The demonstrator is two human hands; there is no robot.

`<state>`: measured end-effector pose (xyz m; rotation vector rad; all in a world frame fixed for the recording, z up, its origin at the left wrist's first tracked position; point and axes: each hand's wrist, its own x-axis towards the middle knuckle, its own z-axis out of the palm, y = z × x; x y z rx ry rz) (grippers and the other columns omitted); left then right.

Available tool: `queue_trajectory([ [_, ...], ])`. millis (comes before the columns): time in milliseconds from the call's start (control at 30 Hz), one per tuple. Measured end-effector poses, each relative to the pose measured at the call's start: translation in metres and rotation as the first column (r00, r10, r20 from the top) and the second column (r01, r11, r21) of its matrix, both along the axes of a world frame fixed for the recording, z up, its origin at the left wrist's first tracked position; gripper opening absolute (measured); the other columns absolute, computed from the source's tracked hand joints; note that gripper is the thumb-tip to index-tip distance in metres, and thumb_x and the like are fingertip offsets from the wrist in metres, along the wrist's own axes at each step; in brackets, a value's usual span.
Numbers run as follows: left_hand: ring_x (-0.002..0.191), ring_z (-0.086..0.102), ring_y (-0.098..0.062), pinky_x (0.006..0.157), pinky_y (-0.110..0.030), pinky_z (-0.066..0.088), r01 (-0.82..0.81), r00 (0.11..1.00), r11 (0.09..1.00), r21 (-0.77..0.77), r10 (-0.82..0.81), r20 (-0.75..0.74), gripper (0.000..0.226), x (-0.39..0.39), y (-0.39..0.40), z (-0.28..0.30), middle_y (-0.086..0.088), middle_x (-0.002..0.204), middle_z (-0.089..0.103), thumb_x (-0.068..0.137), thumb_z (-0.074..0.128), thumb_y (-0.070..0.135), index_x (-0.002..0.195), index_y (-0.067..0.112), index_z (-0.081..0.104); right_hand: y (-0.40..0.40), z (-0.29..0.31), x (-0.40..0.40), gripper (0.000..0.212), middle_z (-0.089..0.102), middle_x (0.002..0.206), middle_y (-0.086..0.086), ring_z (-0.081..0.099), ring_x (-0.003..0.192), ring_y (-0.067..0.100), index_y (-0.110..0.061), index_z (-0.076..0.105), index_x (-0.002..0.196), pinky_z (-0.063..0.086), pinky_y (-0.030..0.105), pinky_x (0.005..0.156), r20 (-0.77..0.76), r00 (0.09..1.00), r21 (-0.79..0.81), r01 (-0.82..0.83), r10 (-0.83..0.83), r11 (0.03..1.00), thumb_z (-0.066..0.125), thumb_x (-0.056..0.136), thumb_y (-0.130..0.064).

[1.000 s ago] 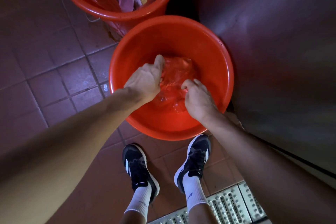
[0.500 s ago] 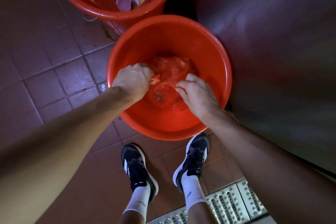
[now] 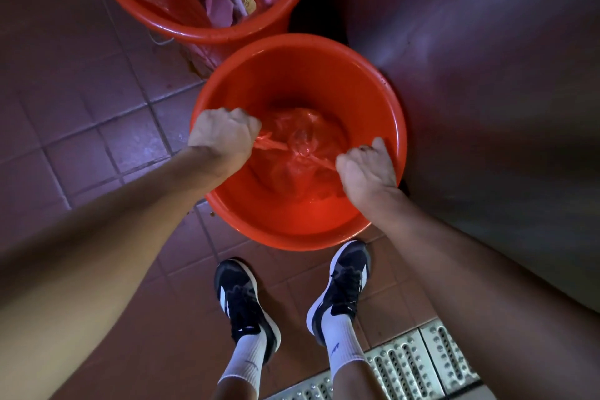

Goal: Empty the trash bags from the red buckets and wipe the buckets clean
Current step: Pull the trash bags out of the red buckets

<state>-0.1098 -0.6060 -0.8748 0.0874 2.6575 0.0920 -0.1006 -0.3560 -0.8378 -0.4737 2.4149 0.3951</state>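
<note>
Both fists are clenched on twisted ends of the red bag [image 3: 302, 153] lying in the near bucket [image 3: 367, 217]: left hand [image 3: 222, 135] at the left rim, right hand [image 3: 365, 169] at the right. Pull evenly to cinch the knot (thin plastic probably tears), then lift straight up; the wall [image 3: 487, 91] crowds the right, the far bucket [image 3: 181, 26] sits just beyond, and the floor [image 3: 84, 127] to the left is open.

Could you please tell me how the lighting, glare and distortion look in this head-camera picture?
Head view: dim, reddish light; the dark metal panel on the right carries soft streaked glare; the near round red plastic bucket glows brightest; the crumpled red plastic trash bag shows small highlights; wide-angle distortion swells both forearms towards the frame edges; focus is fairly sharp.
</note>
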Motion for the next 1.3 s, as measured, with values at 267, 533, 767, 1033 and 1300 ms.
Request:
queue_trajectory([
  [267, 0.116, 0.065, -0.034, 0.09, -0.041, 0.052, -0.111, 0.994, 0.976, 0.189, 0.104, 0.046, 0.03, 0.017, 0.03, 0.066, -0.002, 0.131, 0.068, 0.101, 0.06, 0.029, 0.13, 0.033, 0.068, -0.006, 0.013, 0.004, 0.027, 0.065, 0.116, 0.005, 0.067, 0.103, 0.031, -0.022, 0.067, 0.117, 0.049, 0.039, 0.087, -0.064, 0.97, -0.246, 0.212, -0.234, 0.946, 0.055, 0.097, -0.008],
  [533, 0.133, 0.052, -0.029, 0.103, -0.048, 0.048, -0.074, 0.994, 0.961, 0.265, 0.05, 0.097, 0.045, 0.04, 0.054, 0.097, 0.0, 0.146, 0.057, 0.1, 0.059, 0.025, 0.145, 0.028, 0.055, -0.01, 0.05, 0.019, 0.036, 0.057, 0.133, 0.003, 0.055, 0.122, 0.029, -0.023, 0.057, 0.133, 0.043, 0.043, 0.1, 0.054, 0.976, -0.305, 0.216, -0.209, 0.928, 0.055, 0.098, -0.019],
  [767, 0.14, 0.044, -0.03, 0.112, -0.051, 0.041, -0.057, 0.988, 0.98, 0.191, 0.028, 0.151, 0.049, 0.034, 0.056, 0.156, -0.004, 0.151, 0.051, 0.101, 0.056, 0.029, 0.149, 0.024, 0.048, -0.006, 0.105, 0.012, 0.043, 0.047, 0.148, 0.003, 0.045, 0.133, 0.03, -0.025, 0.048, 0.141, 0.038, 0.048, 0.104, 0.143, 0.98, -0.284, 0.177, -0.14, 0.942, 0.053, 0.099, -0.032],
  [1033, 0.138, 0.048, -0.029, 0.106, -0.048, 0.047, -0.151, 0.978, 0.971, 0.187, 0.119, 0.17, 0.047, 0.028, 0.049, 0.242, -0.002, 0.152, 0.052, 0.103, 0.053, 0.03, 0.15, 0.027, 0.048, -0.017, 0.186, -0.013, 0.046, 0.039, 0.157, 0.001, 0.04, 0.139, 0.028, -0.025, 0.046, 0.146, 0.033, 0.047, 0.11, 0.147, 0.984, -0.336, 0.141, -0.096, 0.931, 0.05, 0.1, -0.03],
  [1300, 0.123, 0.06, -0.033, 0.099, -0.05, 0.051, -0.206, 0.973, 0.966, 0.156, 0.184, 0.14, 0.041, 0.012, -0.011, 0.27, -0.007, 0.136, 0.063, 0.1, 0.052, 0.032, 0.141, 0.028, 0.055, -0.071, 0.214, -0.041, 0.044, 0.039, 0.157, 0.0, 0.039, 0.141, 0.026, -0.026, 0.048, 0.144, 0.032, 0.046, 0.11, 0.113, 0.993, -0.343, 0.071, -0.033, 0.937, 0.05, 0.1, -0.031],
])
